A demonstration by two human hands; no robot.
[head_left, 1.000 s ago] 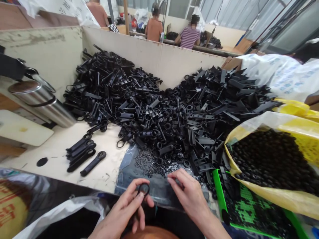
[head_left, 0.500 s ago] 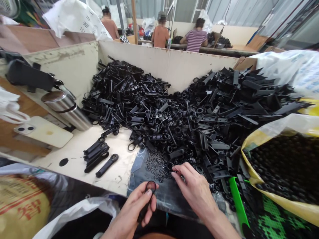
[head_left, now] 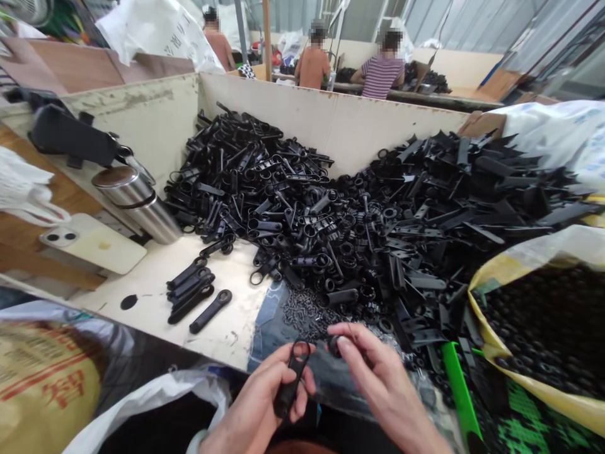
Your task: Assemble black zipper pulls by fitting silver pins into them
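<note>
Black ringed handle [head_left: 287,386] clasped in the left hand [head_left: 258,392], near the front edge of the surface [head_left: 243,296]; the right hand [head_left: 380,372] — farther off moments ago — now pinches a small dark part [head_left: 333,345] close by, occupying both.

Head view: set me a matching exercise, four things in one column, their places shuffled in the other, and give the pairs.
Things
1. Long black handle with a ring end
2. Small dark rounded piece
3. Silver metal flask
4. Bright green plastic tray

Places
A. Beside the pale flat phone with a two-lens camera
B. Pinched in the bare right hand
C. Next to the open yellow bag of black pieces
D. Held in the bare left hand

Pairs: 1-D, 2-B, 3-A, 4-C
</note>
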